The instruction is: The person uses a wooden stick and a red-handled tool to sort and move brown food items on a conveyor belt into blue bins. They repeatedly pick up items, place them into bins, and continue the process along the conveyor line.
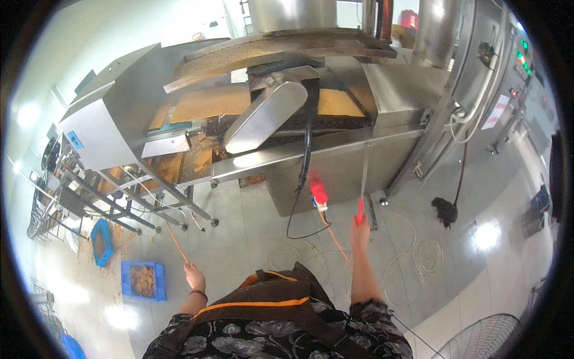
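My right hand is closed around the red handle of a long thin tool, whose pale blade or rod points up against the steel side panel of the machine. My left hand grips the lower end of a thin orange-brown stick that slants up and left toward the machine's legs. Ahead stands a stainless-steel conveyor machine. Flat tan sheets lie on its belt left of a slanted metal cover, with another sheet to the right. Broken tan pieces lie below.
A blue crate of broken pieces and another blue crate stand on the floor at left. A red plug connector with cables hangs before the machine. Coiled clear hose, a black mop and a fan are at right.
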{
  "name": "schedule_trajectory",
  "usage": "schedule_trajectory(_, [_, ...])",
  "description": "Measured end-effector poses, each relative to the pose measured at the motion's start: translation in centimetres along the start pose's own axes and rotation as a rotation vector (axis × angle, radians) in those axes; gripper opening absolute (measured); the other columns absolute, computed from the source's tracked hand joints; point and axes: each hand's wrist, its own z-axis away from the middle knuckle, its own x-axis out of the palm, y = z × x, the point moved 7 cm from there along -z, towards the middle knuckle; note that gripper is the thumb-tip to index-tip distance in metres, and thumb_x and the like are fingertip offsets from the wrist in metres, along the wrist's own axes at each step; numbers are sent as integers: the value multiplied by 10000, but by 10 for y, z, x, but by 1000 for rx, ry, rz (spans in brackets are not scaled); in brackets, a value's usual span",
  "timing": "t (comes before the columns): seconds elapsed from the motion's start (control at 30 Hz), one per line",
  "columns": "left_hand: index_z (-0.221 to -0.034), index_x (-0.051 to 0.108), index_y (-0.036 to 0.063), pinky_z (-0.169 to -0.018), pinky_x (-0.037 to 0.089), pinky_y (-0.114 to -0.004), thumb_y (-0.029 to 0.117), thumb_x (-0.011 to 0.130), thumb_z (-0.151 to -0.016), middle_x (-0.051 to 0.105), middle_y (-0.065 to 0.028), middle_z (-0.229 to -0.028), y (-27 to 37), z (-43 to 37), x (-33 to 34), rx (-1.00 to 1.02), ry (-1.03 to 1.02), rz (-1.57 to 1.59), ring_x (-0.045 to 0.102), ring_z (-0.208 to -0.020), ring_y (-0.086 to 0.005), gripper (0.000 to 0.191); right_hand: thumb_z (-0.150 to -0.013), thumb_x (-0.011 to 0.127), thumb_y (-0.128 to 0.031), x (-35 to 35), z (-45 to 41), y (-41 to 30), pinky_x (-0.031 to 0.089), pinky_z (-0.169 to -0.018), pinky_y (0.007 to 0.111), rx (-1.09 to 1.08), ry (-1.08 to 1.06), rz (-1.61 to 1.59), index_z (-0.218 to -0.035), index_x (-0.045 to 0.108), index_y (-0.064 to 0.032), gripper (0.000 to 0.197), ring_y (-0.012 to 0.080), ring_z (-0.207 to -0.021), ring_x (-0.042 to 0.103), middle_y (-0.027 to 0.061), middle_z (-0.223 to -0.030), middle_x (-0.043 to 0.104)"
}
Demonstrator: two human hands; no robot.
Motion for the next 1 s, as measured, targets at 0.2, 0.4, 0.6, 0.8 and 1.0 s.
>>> schedule_trajectory(0.2, [-1196, 405, -10, -826, 425, -465, 269, 377, -918, 534, -273, -1099, 7, 6, -25, -52, -57, -74, 512, -991, -439, 395, -843, 503, -435, 17, -116, -123, 462, -762, 473, -212, -118, 402, -902, 588, 27, 474, 403, -896, 579, 241, -914, 613])
schedule_trajectory(0.4, [-1145, 428, 13, -788, 418, -491, 270, 374, -913, 553, -268, -1045, -30, -3, -31, -25, 18, -52, 523, -938, -454, 350, -846, 491, -458, 49, -168, -137, 468, -836, 426, -128, -284, 593, -1003, 619, -12, 490, 351, -996, 573, 206, -1033, 605])
schedule_trajectory(0.6, [-1030, 448, 27, -733, 416, -513, 283, 371, -914, 560, -284, -948, -31, 18, -51, -69, -2, -95, 519, -888, -467, 292, -848, 491, -453, 64, -174, -146, 472, -836, 428, -83, -262, 566, -1005, 622, -21, 478, 338, -999, 576, 188, -1043, 608])
schedule_trajectory(0.8, [-956, 450, 24, -714, 407, -523, 280, 383, -911, 560, -286, -900, -58, 19, -58, -54, 17, -172, 514, -860, -475, 269, -850, 498, -431, 72, -186, -149, 475, -832, 422, -128, -228, 592, -990, 634, -32, 444, 335, -985, 584, 180, -1025, 618])
schedule_trajectory(1.0, [-943, 466, 14, -722, 411, -517, 257, 392, -910, 560, -283, -922, -50, 17, -48, -28, -28, -155, 519, -865, -467, 256, -844, 496, -418, 67, -193, -169, 457, -832, 439, -177, -217, 568, -979, 630, -11, 449, 352, -966, 579, 205, -985, 618])
